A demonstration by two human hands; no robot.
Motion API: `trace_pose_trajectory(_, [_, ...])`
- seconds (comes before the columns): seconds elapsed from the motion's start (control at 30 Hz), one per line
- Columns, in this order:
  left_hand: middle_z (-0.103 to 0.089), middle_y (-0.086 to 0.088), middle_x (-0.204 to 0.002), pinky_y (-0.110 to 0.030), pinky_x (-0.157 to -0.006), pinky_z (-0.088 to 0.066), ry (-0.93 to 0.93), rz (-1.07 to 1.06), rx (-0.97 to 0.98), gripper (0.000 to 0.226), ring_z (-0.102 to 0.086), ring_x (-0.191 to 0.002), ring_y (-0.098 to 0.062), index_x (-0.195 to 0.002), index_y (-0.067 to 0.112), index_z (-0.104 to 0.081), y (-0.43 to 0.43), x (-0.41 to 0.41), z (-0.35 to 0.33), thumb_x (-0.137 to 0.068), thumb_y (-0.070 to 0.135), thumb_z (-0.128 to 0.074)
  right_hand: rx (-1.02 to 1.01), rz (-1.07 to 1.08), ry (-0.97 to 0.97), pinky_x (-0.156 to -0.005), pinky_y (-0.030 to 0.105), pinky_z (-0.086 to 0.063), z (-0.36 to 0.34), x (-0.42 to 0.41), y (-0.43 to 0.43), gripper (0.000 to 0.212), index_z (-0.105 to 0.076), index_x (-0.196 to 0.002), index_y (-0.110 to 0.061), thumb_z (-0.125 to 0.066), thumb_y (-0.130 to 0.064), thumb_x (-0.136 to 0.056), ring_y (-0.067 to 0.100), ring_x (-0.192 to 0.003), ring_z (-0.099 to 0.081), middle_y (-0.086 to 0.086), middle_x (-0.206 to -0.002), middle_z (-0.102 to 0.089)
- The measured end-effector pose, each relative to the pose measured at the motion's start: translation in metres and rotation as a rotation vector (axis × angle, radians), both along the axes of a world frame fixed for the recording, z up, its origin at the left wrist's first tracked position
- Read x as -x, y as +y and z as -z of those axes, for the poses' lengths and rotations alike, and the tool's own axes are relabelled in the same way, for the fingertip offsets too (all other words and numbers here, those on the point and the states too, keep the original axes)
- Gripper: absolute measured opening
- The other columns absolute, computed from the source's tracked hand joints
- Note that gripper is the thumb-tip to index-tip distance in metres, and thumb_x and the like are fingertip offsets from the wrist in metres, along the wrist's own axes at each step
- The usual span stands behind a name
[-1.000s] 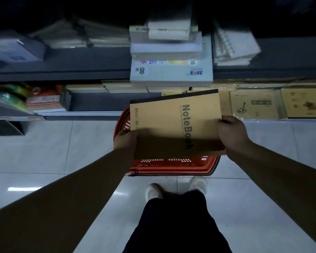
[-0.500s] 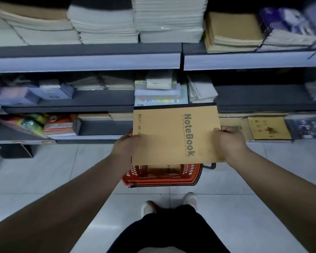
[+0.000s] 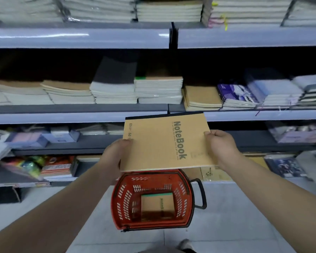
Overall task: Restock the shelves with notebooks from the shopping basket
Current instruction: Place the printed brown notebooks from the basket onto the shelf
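basket (image 3: 119, 198): red, on the floor just ahead of the feet. flat on its bottom lies a spare notebook (image 3: 158, 202); whether more lie under it, cannot tell.

above the basket, slightly beyond it: held notebook (image 3: 164, 143), brown cover, dark spine strip turned away from the basket, near level. left hand (image 3: 113, 152) grips its left edge, thumb on top. right hand (image 3: 220, 147) grips its right edge the same way, fingers hidden under the cover.

handling (judged): thin, light, soft card cover, so it would likely sag if pinched by one corner. a grip on both side edges suits it. matt paper, not slippery. not fragile, though corners could crease against a shelf lip.

beyond and above the basket: shelf (image 3: 244, 114) carrying a low brown stack (image 3: 202, 97) with similar covers. probable destination; spine goes in first.
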State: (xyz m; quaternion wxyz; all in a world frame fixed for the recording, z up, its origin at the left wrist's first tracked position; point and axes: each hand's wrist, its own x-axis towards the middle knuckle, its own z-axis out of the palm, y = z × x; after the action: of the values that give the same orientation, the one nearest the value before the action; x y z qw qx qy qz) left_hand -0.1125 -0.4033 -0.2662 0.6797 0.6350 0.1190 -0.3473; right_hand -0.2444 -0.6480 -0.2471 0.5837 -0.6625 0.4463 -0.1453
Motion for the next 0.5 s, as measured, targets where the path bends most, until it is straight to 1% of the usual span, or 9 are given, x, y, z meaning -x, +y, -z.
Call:
trace_pose_trajectory(0.07, [-0.076, -0.006, -0.081, -0.033, -0.048, -0.056, -0.019, 0.014, 0.061, 0.017, -0.073, -0.068, -0.024, -0.108, 0.017, -0.06, -0.003, -0.003, -0.016, -0.095, 0.028, -0.054, 0.009, -0.008, -0.03, -0.074, 0.034, -0.05, -0.015, -0.001, -0.003, 0.026, -0.064, -0.074, -0.018, -0.053, -0.022, -0.098, 0.022, -0.074, -0.06, 0.002, -0.079, -0.066])
trace_pose_trajectory(0.1, [-0.076, -0.006, -0.08, -0.032, -0.047, -0.055, -0.021, 0.021, 0.092, 0.019, -0.073, -0.068, -0.023, -0.108, 0.016, -0.06, -0.004, -0.004, -0.024, -0.096, 0.029, -0.053, 0.012, -0.011, -0.042, -0.076, 0.034, -0.05, -0.023, -0.002, -0.004, 0.026, -0.065, -0.075, -0.017, -0.054, -0.022, -0.098, 0.022, -0.076, -0.059, 0.002, -0.079, -0.066])
trace_pose_trajectory(0.17, [-0.076, -0.008, -0.089, -0.034, -0.051, -0.057, -0.025, 0.037, 0.155, 0.025, -0.074, -0.075, -0.024, -0.111, 0.016, -0.062, -0.005, -0.009, -0.038, -0.096, 0.033, -0.054, 0.019, -0.018, -0.069, -0.075, 0.032, -0.048, -0.037, -0.002, -0.008, 0.024, -0.065, -0.077, -0.017, -0.054, -0.022, -0.098, 0.021, -0.078, -0.059, 0.0, -0.08, -0.066])
trace_pose_trajectory(0.2, [-0.076, -0.009, -0.093, -0.035, -0.054, -0.057, -0.031, 0.042, 0.181, 0.027, -0.074, -0.078, -0.026, -0.113, 0.016, -0.063, -0.006, -0.011, -0.045, -0.095, 0.035, -0.054, 0.029, -0.02, -0.08, -0.069, 0.029, -0.047, -0.044, -0.002, -0.01, 0.025, -0.065, -0.076, -0.018, -0.054, -0.023, -0.098, 0.019, -0.076, -0.059, -0.002, -0.078, -0.066])
trace_pose_trajectory(0.27, [-0.075, -0.01, -0.093, -0.039, -0.056, -0.057, -0.048, 0.046, 0.223, 0.03, -0.074, -0.076, -0.028, -0.115, 0.019, -0.063, -0.007, -0.016, -0.058, -0.093, 0.038, -0.056, 0.054, -0.033, -0.108, -0.06, 0.026, -0.042, -0.06, 0.0, -0.013, 0.027, -0.065, -0.073, -0.021, -0.054, -0.025, -0.098, 0.012, -0.074, -0.057, -0.008, -0.076, -0.064])
trace_pose_trajectory(0.3, [-0.075, -0.01, -0.091, -0.041, -0.056, -0.057, -0.052, 0.048, 0.238, 0.03, -0.074, -0.074, -0.029, -0.114, 0.02, -0.063, -0.008, -0.017, -0.065, -0.092, 0.04, -0.057, 0.069, -0.045, -0.118, -0.06, 0.025, -0.04, -0.067, 0.0, -0.015, 0.026, -0.065, -0.075, -0.022, -0.054, -0.026, -0.098, 0.011, -0.076, -0.056, -0.009, -0.079, -0.064])
trace_pose_trajectory(0.4, [-0.075, -0.01, -0.085, -0.042, -0.053, -0.056, -0.081, 0.046, 0.29, 0.031, -0.073, -0.069, -0.03, -0.108, 0.021, -0.066, -0.011, -0.02, -0.084, -0.087, 0.043, -0.061, 0.103, -0.096, -0.127, -0.077, 0.03, -0.043, -0.088, -0.002, -0.02, 0.016, -0.066, -0.098, -0.021, -0.053, -0.03, -0.098, 0.015, -0.093, -0.058, -0.004, -0.1, -0.065])
trace_pose_trajectory(0.43, [-0.075, -0.01, -0.084, -0.041, -0.054, -0.056, -0.106, 0.036, 0.303, 0.031, -0.073, -0.068, -0.029, -0.106, 0.02, -0.067, -0.012, -0.023, -0.09, -0.087, 0.043, -0.061, 0.116, -0.107, -0.13, -0.082, 0.032, -0.045, -0.096, -0.004, -0.022, 0.016, -0.065, -0.101, -0.02, -0.053, -0.03, -0.098, 0.018, -0.096, -0.059, -0.001, -0.103, -0.066])
trace_pose_trajectory(0.5, [-0.075, -0.009, -0.085, -0.039, -0.059, -0.057, -0.139, 0.02, 0.332, 0.029, -0.073, -0.069, -0.028, -0.103, 0.019, -0.067, -0.015, -0.026, -0.104, -0.087, 0.042, -0.059, 0.147, -0.121, -0.143, -0.086, 0.037, -0.05, -0.111, -0.008, -0.023, 0.018, -0.066, -0.092, -0.018, -0.053, -0.029, -0.098, 0.024, -0.091, -0.063, 0.004, -0.099, -0.069])
